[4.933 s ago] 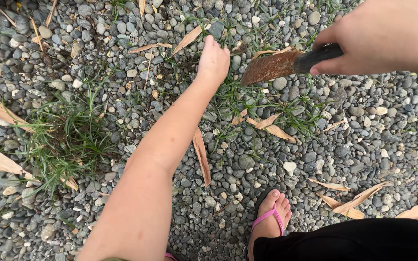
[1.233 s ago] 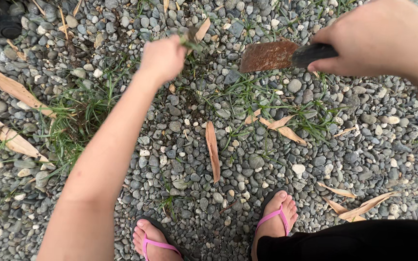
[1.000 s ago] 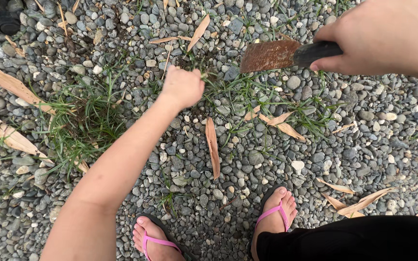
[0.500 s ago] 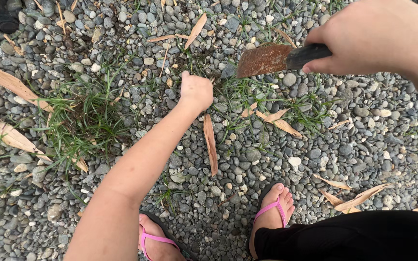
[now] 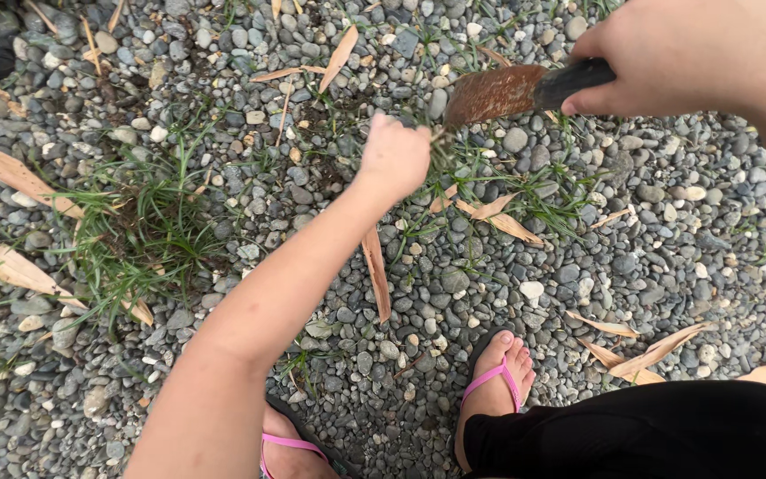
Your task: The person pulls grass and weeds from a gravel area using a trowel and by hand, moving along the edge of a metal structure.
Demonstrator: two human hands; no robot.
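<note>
My right hand (image 5: 698,53) grips the dark handle of a rusty flat blade (image 5: 494,91), held low over the gravel at the top right. Its tip is at a tuft of grass (image 5: 476,173) growing between the pebbles. My left hand (image 5: 394,158) is closed around green blades of that grass tuft, right beside the blade's tip. The forearm runs from the bottom left up to it.
Grey pebbles (image 5: 649,222) cover the ground. A bigger clump of grass (image 5: 139,231) grows at the left. Dry brown leaves (image 5: 374,270) lie scattered. My feet in pink flip-flops (image 5: 496,381) stand at the bottom, by a black garment (image 5: 649,439).
My left hand moved right and closed on the grass next to the blade. The blade came down to the tuft.
</note>
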